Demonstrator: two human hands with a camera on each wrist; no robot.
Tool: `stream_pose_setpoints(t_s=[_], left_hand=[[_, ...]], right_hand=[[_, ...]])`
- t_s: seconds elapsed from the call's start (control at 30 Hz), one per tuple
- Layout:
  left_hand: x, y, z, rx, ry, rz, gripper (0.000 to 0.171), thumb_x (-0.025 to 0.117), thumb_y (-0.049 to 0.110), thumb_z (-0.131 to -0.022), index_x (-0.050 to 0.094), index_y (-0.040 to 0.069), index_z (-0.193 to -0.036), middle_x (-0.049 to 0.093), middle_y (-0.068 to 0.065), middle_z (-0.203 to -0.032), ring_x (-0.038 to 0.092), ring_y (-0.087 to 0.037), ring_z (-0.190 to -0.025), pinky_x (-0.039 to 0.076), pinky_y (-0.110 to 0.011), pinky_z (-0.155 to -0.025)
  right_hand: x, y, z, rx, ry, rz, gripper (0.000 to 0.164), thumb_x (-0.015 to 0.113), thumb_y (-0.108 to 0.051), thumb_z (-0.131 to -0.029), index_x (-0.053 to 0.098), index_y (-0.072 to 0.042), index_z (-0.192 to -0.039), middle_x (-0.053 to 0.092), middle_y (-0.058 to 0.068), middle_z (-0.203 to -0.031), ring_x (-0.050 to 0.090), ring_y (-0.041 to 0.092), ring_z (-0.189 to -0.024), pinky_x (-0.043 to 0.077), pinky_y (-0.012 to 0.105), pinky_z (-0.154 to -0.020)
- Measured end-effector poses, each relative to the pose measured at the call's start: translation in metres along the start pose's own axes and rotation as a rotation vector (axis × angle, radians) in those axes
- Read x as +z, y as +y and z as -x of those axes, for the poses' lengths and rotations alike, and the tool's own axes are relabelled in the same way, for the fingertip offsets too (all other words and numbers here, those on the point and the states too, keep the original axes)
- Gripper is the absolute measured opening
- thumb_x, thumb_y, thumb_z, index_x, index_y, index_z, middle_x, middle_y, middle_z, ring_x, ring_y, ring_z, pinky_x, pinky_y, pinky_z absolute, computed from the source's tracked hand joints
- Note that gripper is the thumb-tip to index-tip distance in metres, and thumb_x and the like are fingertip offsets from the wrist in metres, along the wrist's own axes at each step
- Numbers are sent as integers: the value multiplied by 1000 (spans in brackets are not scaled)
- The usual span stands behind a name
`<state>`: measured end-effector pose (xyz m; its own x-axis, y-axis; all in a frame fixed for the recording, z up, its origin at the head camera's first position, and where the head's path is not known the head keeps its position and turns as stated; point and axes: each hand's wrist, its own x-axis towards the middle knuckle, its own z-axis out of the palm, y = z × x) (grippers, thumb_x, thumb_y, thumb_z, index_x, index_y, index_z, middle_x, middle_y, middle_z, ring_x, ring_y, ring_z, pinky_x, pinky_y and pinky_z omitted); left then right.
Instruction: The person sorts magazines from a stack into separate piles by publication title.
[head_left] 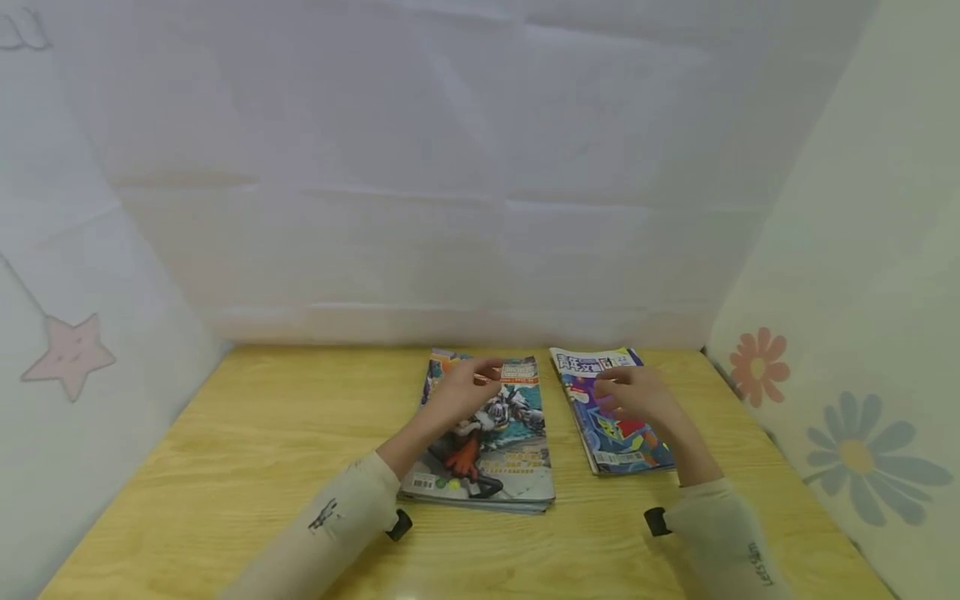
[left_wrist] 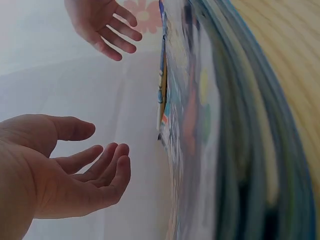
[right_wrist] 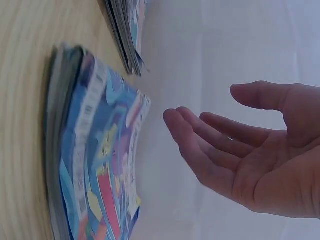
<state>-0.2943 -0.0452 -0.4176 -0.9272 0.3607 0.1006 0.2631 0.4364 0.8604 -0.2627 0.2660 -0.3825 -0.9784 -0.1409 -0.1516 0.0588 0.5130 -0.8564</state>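
A white, creased backdrop [head_left: 420,233] stands behind and beyond both of your grips, above a wood-grain table [head_left: 300,450]. A pink star [head_left: 70,356] marks the panel to the left of your left grip; a red flower [head_left: 759,367] and a blue flower [head_left: 858,457] mark the panel to the right of your right grip.

Your left grip [head_left: 467,390] is held above the left magazine stack [head_left: 517,433], toward its far left part. The left wrist view shows a gap between your fingers and the top cover. Thumb and fingers stand apart, loosely bent, moderately wide, with nothing held. Most of the grey cover lies below this grip, on its near and right sides; several page edges show in layers.

Your right grip [head_left: 637,393] is likewise held above the right magazine stack [head_left: 622,437], clear of it in the right wrist view. Its thumb stands away from the bent fingers, and nothing is held. The blue and purple cover lies beneath, extending to the near side of this grip. The two stacks lie apart, bare table between them.
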Motion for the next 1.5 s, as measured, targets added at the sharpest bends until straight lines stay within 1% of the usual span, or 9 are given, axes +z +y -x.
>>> stream_pose_setpoints(t_s=[0.17,0.3,0.47,0.67,0.73,0.97,1.07,1.2,1.5], left_hand=[[-12,-8,21,27,67,-58,37,63,13,-100,62,9,-137,65,-10,-125,65,-29,-107,57,-41,-78],[-23,-19,34,2,120,-70,36,65,11,-98,65,9,-134,65,-10,-123,66,-25,-101,57,-38,-71],[-38,-33,45,-47,191,-77,39,66,11,-96,63,3,-135,66,-17,-121,66,-30,-103,57,-42,-77],[-44,-46,58,-190,141,-129,46,66,9,-95,58,-3,-138,67,-12,-106,67,-25,-89,55,-35,-65],[-45,-49,60,-207,125,-159,46,67,10,-94,59,-2,-138,67,-10,-102,65,-21,-83,53,-34,-63],[-46,-52,62,-190,18,-208,40,72,7,-89,65,-7,-126,69,-12,-94,65,-22,-83,56,-37,-70],[-46,-52,61,-194,20,-215,39,74,7,-88,66,-7,-124,69,-11,-93,65,-22,-84,55,-37,-70],[-44,-52,60,-196,29,-151,40,74,5,-88,65,-8,-124,69,-11,-92,65,-21,-80,56,-35,-68],[-43,-49,65,-195,66,-57,39,74,4,-90,66,-5,-127,65,-8,-92,61,-18,-73,51,-31,-59]], right_hand=[[21,5,0,-10,-50,-65,45,56,-16,-106,49,10,-142,59,30,-126,66,43,-101,59,50,-79],[34,13,1,3,-76,-83,43,58,-12,-104,51,11,-140,60,31,-121,68,43,-96,60,51,-75],[44,17,-1,6,-112,-60,44,60,-14,-103,53,12,-137,65,27,-117,70,38,-94,60,48,-77],[52,21,2,13,-212,-17,44,60,-15,-104,54,14,-136,70,18,-106,71,36,-90,60,48,-75],[54,22,3,16,-237,-14,44,61,-16,-103,55,14,-135,70,18,-104,71,36,-89,60,48,-75],[55,24,4,42,-247,-79,45,64,-13,-102,53,16,-134,70,19,-103,71,35,-91,59,49,-76],[53,24,4,37,-253,-121,46,64,-11,-102,51,18,-135,70,21,-105,71,36,-93,59,50,-77],[50,26,2,33,-245,-153,49,64,-12,-101,49,19,-136,68,22,-111,70,36,-95,59,50,-79],[52,22,5,19,-226,-145,50,64,-10,-101,48,19,-138,66,23,-118,70,37,-98,58,49,-84]])
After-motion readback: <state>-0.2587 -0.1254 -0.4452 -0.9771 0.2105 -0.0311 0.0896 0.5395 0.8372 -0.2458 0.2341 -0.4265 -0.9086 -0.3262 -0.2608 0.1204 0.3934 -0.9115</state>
